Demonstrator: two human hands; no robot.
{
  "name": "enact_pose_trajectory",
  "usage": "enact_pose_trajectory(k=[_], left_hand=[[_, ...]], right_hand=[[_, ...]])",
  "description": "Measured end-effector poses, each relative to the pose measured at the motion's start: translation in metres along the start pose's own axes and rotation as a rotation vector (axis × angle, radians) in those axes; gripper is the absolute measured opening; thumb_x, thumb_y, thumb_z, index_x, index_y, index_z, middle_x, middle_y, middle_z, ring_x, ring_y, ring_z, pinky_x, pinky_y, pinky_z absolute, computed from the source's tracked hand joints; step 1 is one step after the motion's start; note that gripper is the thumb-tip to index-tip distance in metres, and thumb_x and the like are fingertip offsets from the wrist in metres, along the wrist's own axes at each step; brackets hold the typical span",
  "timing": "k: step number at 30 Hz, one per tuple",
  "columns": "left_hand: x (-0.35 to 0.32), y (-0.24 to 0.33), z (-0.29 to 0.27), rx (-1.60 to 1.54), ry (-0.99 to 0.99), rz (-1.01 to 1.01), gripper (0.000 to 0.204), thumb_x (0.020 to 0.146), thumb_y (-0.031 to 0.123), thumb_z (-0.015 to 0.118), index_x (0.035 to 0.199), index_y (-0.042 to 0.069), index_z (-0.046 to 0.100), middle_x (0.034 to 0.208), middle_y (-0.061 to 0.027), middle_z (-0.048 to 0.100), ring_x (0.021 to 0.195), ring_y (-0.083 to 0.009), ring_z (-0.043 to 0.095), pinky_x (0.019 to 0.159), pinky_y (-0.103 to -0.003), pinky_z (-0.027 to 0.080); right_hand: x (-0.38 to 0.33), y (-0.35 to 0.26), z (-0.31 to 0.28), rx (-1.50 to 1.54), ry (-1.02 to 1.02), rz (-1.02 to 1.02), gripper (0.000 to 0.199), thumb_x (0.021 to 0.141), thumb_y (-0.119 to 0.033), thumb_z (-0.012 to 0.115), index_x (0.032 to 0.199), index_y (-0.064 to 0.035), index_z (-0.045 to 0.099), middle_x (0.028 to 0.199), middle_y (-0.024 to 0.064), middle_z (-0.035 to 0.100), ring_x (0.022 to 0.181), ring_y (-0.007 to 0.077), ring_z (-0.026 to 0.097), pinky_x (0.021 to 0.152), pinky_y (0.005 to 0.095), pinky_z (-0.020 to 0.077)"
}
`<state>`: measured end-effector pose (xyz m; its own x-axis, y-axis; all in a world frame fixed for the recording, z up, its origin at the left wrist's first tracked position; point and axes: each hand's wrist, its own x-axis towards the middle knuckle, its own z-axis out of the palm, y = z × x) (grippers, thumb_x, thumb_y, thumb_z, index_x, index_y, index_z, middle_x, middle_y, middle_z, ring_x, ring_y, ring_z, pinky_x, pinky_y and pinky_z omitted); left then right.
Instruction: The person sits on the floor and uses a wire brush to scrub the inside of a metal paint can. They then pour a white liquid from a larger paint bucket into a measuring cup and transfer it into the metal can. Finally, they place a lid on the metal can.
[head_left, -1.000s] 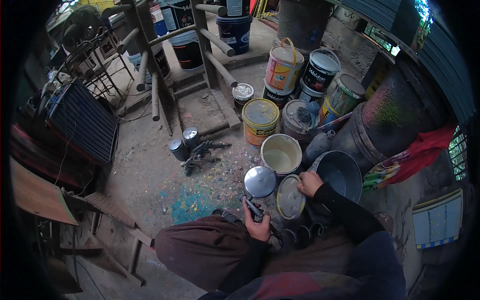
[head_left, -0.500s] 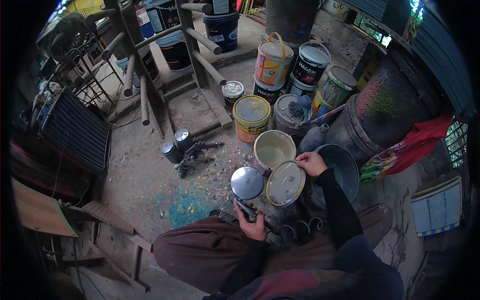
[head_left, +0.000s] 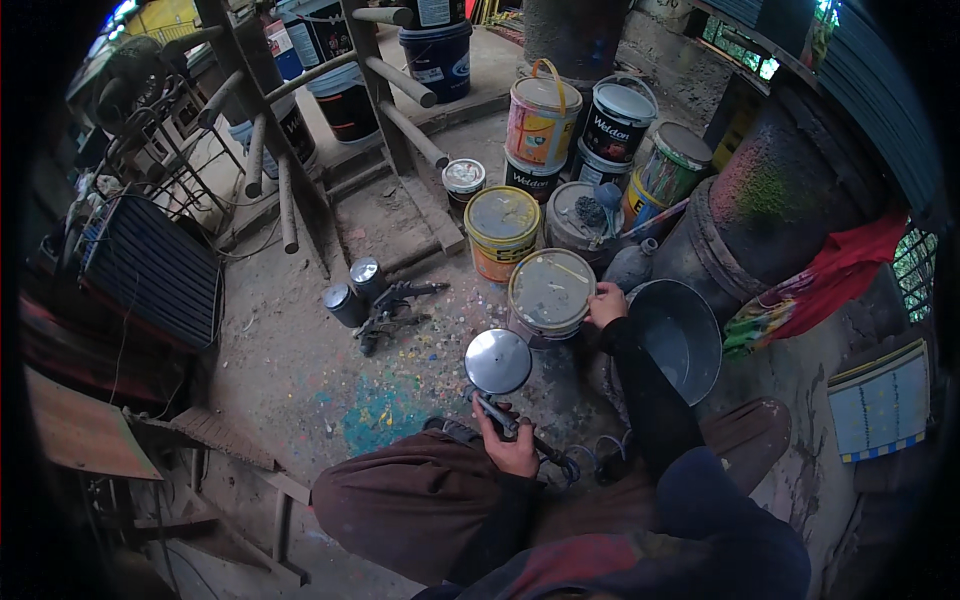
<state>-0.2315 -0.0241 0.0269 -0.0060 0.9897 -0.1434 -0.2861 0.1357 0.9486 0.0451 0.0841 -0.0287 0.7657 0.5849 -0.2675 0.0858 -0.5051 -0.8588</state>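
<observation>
My left hand [head_left: 513,449] is wrapped round the handle of a spray gun [head_left: 495,410], whose round silver cup [head_left: 498,362] faces up. A coiled hose [head_left: 590,461] trails near its lower end. My right hand [head_left: 605,304] grips the right rim of a round, paint-stained lid [head_left: 549,292]. That lid lies over the mouth of a paint bucket [head_left: 528,333], hiding the inside; whether it is pressed down I cannot tell. Close to my right wrist stands a wide grey basin [head_left: 680,343].
Beyond the lidded bucket are a yellow-rimmed bucket [head_left: 502,235], a grey-lidded bucket [head_left: 570,212], a dark bottle [head_left: 631,265] and stacked paint pails [head_left: 545,115]. More spray guns [head_left: 385,318] with silver cups lie left on the paint-spattered floor. A wooden rack [head_left: 388,110] stands behind.
My right hand has moved the lid up and away from me onto the bucket, covering the pale liquid that showed before. The left hand still holds the spray gun, almost unmoved.
</observation>
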Motion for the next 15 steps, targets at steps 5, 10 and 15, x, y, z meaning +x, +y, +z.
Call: enact_pose_trajectory(k=[5,10,15], left_hand=[[0.0,0.002,0.001,-0.013,0.011,0.004,0.079,0.077,-0.006,0.055,0.147,0.007,0.02,0.107,-0.009,0.049,0.084,-0.0159,0.053,0.068,-0.03,0.053],[0.003,-0.008,-0.004,0.027,0.005,0.069,0.077,0.078,-0.006,0.053,0.147,0.007,0.021,0.106,-0.0093,0.05,0.08,-0.0154,0.055,0.062,-0.029,0.055],[0.003,-0.007,0.006,0.043,-0.025,0.066,0.077,0.078,-0.006,0.054,0.146,0.007,0.022,0.106,-0.01,0.05,0.08,-0.0157,0.055,0.061,-0.03,0.054]], right_hand=[[0.013,0.017,0.01,-0.318,0.081,-0.108,0.032,0.076,-0.007,0.062,0.107,0.001,0.056,0.091,0.0201,0.064,0.093,0.0362,0.062,0.079,0.0456,0.051],[0.011,0.017,0.02,-0.562,0.147,-0.256,0.041,0.074,-0.004,0.062,0.114,0.0025,0.054,0.101,0.0216,0.06,0.091,0.0358,0.06,0.081,0.0421,0.0499],[0.004,0.009,0.008,-0.539,0.164,-0.331,0.041,0.074,-0.004,0.062,0.114,0.0006,0.055,0.105,0.0199,0.057,0.102,0.0356,0.053,0.091,0.0427,0.0422]])
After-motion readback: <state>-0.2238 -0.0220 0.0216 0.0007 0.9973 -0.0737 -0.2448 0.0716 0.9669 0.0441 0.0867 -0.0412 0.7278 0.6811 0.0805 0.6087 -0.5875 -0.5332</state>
